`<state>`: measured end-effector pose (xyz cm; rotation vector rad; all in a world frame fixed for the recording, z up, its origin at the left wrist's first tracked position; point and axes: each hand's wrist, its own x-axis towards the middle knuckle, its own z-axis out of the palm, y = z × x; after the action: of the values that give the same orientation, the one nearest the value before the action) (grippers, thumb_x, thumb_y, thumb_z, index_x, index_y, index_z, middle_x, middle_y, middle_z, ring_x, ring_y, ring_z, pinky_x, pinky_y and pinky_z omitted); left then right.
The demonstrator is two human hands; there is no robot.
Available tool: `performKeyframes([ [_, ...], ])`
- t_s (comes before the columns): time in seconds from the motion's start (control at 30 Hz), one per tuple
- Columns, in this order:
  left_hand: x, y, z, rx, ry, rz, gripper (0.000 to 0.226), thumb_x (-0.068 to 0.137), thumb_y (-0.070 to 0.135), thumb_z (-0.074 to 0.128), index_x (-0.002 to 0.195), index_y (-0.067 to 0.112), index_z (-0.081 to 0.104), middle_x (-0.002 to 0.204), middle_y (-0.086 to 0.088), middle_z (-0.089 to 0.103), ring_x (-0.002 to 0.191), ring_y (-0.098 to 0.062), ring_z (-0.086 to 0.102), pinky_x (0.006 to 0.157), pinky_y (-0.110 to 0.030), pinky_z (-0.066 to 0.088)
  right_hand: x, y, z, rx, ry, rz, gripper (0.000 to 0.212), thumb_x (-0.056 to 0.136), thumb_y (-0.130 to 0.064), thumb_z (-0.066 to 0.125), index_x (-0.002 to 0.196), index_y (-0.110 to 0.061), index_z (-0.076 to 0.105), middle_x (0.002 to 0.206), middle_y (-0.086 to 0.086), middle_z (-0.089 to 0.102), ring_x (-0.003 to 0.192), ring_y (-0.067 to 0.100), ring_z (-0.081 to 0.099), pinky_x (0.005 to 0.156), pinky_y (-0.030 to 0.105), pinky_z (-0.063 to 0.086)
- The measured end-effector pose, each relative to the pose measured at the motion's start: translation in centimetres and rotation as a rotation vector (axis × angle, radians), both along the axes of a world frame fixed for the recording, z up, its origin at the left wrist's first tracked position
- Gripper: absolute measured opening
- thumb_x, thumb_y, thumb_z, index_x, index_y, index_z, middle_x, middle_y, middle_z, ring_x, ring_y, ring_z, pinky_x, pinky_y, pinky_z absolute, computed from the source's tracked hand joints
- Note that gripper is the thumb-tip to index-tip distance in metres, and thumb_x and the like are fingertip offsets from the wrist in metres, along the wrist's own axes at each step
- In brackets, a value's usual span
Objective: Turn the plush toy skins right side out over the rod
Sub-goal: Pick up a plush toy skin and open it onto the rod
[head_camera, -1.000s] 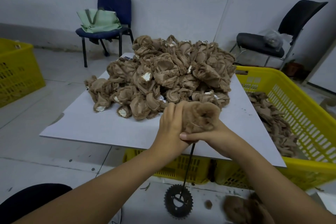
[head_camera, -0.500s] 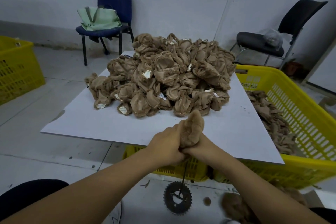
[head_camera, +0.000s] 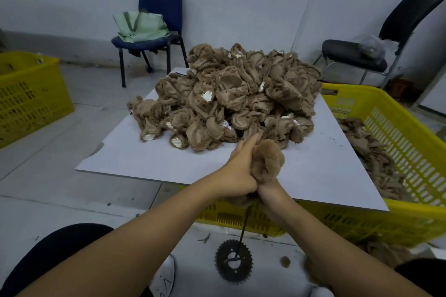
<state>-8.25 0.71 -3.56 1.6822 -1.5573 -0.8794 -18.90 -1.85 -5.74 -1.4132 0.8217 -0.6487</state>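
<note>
A white board (head_camera: 149,159) lies across a yellow crate (head_camera: 395,128) in a pale-walled room. Above its near edge, a furry brown toy skin (head_camera: 268,164) sits on top of a thin dark rod (head_camera: 243,226), which rises from a toothed metal disc (head_camera: 233,261) on the floor. Half a second ago the skin was a narrow upright bulb; now it is a wider, fluffier ball, raised against the pile of skins (head_camera: 231,101). The left hand (head_camera: 237,171) grips the skin's left side, fingers curled. The right hand (head_camera: 265,190) is mostly hidden beneath the skin, so its grip cannot be told. Two chairs stand by the wall.
</note>
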Motion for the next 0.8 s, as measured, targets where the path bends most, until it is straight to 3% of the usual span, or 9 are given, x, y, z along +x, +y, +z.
performKeyframes([
  [0.1,1.3,0.6,-0.2,0.015,-0.031,-0.087,0.077,0.067,-0.006,0.075,0.130,0.024,0.043,0.120,0.001,0.055,0.110,-0.002,0.059,0.085,-0.023,0.055,0.2,0.8,0.3,-0.023,0.164,0.055,0.018,0.104,-0.003,0.041,0.108,-0.001,0.059,0.107,0.024,0.056,0.107,0.032,0.055,0.094,0.042,0.048],
  [0.2,2.3,1.6,-0.3,0.001,-0.162,-0.055,0.068,0.062,0.008,0.086,0.114,0.028,0.050,0.106,0.004,0.060,0.101,-0.015,0.062,0.083,-0.035,0.057,0.0,1.4,1.0,-0.063,0.170,0.099,0.018,0.102,-0.008,0.049,0.111,0.004,0.059,0.105,0.022,0.060,0.101,0.031,0.059,0.089,0.042,0.051],
  [0.3,1.6,2.2,0.6,-0.163,-0.250,0.063,0.072,0.058,0.032,0.084,0.121,0.030,0.050,0.112,0.002,0.051,0.104,-0.020,0.052,0.085,-0.049,0.053,-0.2,0.6,2.4,-0.173,0.091,-0.017,0.012,0.098,0.003,0.052,0.109,0.000,0.056,0.097,0.002,0.056,0.092,0.008,0.055,0.080,0.018,0.048],
  [0.4,0.3,2.6,2.1,-0.386,-0.339,0.152,0.072,0.066,0.034,0.081,0.129,0.037,0.045,0.110,0.013,0.039,0.103,-0.014,0.044,0.083,-0.046,0.051,-1.0,-0.3,4.4,-0.565,0.095,-0.099,0.029,0.085,0.013,0.066,0.111,0.007,0.056,0.087,-0.008,0.046,0.081,0.000,0.050,0.073,0.005,0.041],
  [0.47,-0.2,2.7,2.9,-0.464,-0.429,0.162,0.073,0.070,0.035,0.077,0.134,0.037,0.041,0.115,0.013,0.041,0.104,-0.013,0.044,0.082,-0.043,0.049,-1.8,-0.8,5.0,-0.693,0.035,-0.115,0.039,0.077,0.006,0.077,0.108,-0.002,0.055,0.093,-0.013,0.048,0.085,-0.011,0.057,0.074,-0.001,0.039],
  [0.53,-0.3,2.7,3.4,-0.408,-0.451,0.140,0.071,0.074,0.037,0.073,0.136,0.036,0.039,0.120,0.013,0.045,0.111,-0.015,0.047,0.081,-0.039,0.049,-2.3,-0.8,4.9,-0.634,-0.096,-0.059,0.055,0.076,0.007,0.078,0.119,-0.012,0.050,0.112,-0.011,0.053,0.102,-0.021,0.054,0.086,0.003,0.042],
  [0.63,0.4,3.0,3.8,-0.247,-0.301,0.107,0.069,0.075,0.037,0.076,0.135,0.034,0.041,0.122,0.011,0.055,0.112,-0.016,0.057,0.083,-0.045,0.054,-2.7,0.1,4.5,-0.339,-0.304,-0.016,0.074,0.076,0.003,0.078,0.138,-0.021,0.047,0.132,-0.003,0.057,0.122,0.004,0.057,0.098,0.029,0.052],
  [0.73,0.0,3.4,3.5,-0.202,-0.355,0.090,0.064,0.078,0.029,0.074,0.131,0.032,0.039,0.107,0.009,0.063,0.091,-0.015,0.064,0.071,-0.045,0.058,-2.6,0.6,4.2,-0.397,-0.279,-0.076,0.073,0.069,-0.031,0.089,0.133,-0.028,0.052,0.124,-0.021,0.062,0.117,-0.004,0.058,0.091,0.015,0.051],
  [0.8,-0.9,3.5,2.8,-0.117,-0.486,0.099,0.054,0.078,0.027,0.071,0.124,0.026,0.044,0.094,0.008,0.063,0.078,-0.016,0.063,0.063,-0.040,0.056,-2.4,0.6,3.9,-0.351,-0.277,-0.117,0.066,0.066,-0.035,0.089,0.124,-0.027,0.059,0.113,-0.021,0.068,0.108,-0.005,0.063,0.084,0.010,0.050],
])
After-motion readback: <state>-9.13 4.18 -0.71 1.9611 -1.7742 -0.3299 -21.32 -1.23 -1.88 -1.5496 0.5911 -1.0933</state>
